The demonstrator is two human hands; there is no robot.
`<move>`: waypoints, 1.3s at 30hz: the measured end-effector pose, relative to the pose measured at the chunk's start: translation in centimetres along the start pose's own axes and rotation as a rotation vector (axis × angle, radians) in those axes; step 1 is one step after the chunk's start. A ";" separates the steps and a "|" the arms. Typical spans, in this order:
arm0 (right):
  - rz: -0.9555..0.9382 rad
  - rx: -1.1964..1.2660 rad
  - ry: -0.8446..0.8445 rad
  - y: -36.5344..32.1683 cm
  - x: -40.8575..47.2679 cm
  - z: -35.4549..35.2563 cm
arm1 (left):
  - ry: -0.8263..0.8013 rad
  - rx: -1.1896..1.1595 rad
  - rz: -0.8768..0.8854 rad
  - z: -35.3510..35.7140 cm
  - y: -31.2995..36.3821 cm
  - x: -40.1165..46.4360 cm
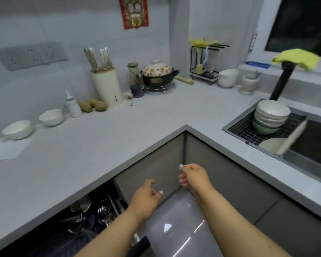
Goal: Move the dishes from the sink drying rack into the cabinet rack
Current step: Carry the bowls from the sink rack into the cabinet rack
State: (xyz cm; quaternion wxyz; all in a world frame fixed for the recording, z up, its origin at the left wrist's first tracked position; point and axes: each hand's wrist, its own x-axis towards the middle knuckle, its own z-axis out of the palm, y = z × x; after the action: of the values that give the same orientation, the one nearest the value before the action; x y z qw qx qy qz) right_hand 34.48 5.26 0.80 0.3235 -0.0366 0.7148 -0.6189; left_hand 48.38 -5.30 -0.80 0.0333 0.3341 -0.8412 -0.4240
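Grey counter (156, 115), stacked bowls (271, 115), hands seemingly empty

we note a matt, smooth grey countertop (156, 115). at 3 o'clock a dark metal wire drying rack (248, 132) holds a stack of glossy glazed bowls (271, 115). at 1 o'clock a yellow cloth (296, 58) looks soft and nubbly. at 6 o'clock the floor (176, 227) tile is glossy, reflecting light.

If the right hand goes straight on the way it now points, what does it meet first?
Probably the grey cabinet door in the corner under the counter. The right hand points up and left toward it with loosely curled, empty fingers; depth is unclear.
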 end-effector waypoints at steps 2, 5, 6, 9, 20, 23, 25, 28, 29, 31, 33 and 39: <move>0.000 0.020 0.083 -0.7 1.1 -4.3 | -0.039 0.031 0.049 2.3 3.0 1.8; 0.009 0.058 0.221 -1.4 2.0 -10.4 | -0.087 0.063 0.120 5.7 7.1 4.1; 0.007 0.062 0.272 -1.4 2.3 -12.3 | -0.100 0.069 0.144 6.8 8.3 4.7; 0.014 0.065 0.421 -1.1 3.0 -17.3 | -0.148 0.101 0.204 9.8 11.4 6.4; 0.040 0.208 0.623 -1.5 5.8 -25.1 | -0.215 0.150 0.362 15.7 17.8 13.2; 0.044 0.219 0.666 -2.5 7.4 -26.8 | -0.205 0.203 0.431 16.9 19.5 16.1; 0.042 0.211 0.698 -3.2 8.8 -28.0 | -0.201 0.273 0.504 17.6 20.6 18.4; 0.069 0.205 0.709 -4.8 11.6 -29.5 | -0.201 0.355 0.576 18.6 22.0 22.2; 0.080 0.214 0.713 -5.3 12.6 -29.9 | -0.203 0.391 0.588 18.9 22.3 23.4; 0.097 0.218 0.728 -6.4 14.9 -30.7 | -0.214 0.482 0.609 19.5 22.8 25.9; 0.118 0.195 0.739 -7.5 17.2 -31.5 | -0.232 0.553 0.632 20.1 23.3 28.4; 0.208 0.126 0.780 -10.4 24.0 -34.7 | -0.273 0.709 0.706 22.6 23.4 34.4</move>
State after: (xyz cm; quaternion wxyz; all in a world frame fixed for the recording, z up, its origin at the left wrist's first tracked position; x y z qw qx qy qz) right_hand -5.69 21.87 1.04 0.0906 0.2935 0.7445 -0.5928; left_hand 1.61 -0.19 -5.84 -0.0509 -0.0378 -0.9913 -0.1155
